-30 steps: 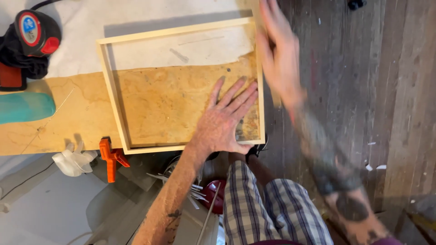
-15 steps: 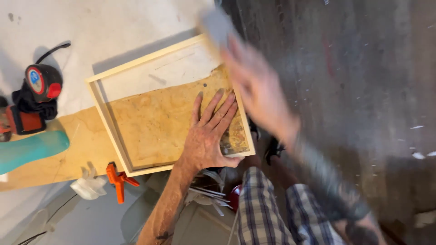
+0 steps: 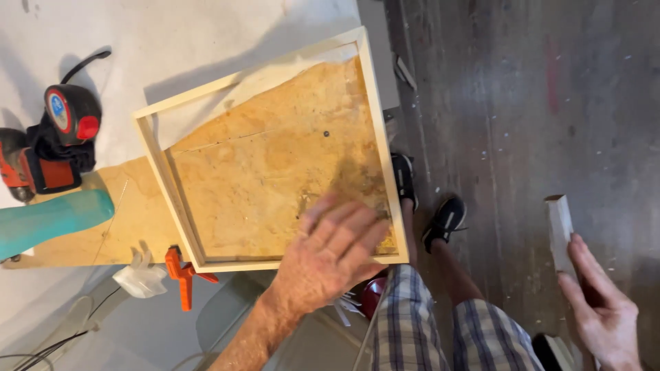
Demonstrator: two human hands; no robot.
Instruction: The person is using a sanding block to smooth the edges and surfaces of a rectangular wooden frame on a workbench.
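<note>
Wooden frame (image 3: 375, 130) sits on the bench's chipboard sheet (image 3: 275, 185), your left hand (image 3: 333, 251) spread flat over its near corner. Your right hand (image 3: 601, 309) grips a wood block (image 3: 560, 230) out over the floor.

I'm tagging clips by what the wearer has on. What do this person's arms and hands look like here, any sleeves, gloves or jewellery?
Both are bare. The left hand has no glove and no ring that shows, and its forearm has no sleeve. The right hand is also ungloved, with no ring or watch showing; its wrist is cut off at the frame edge. Further down are plaid shorts.
</note>
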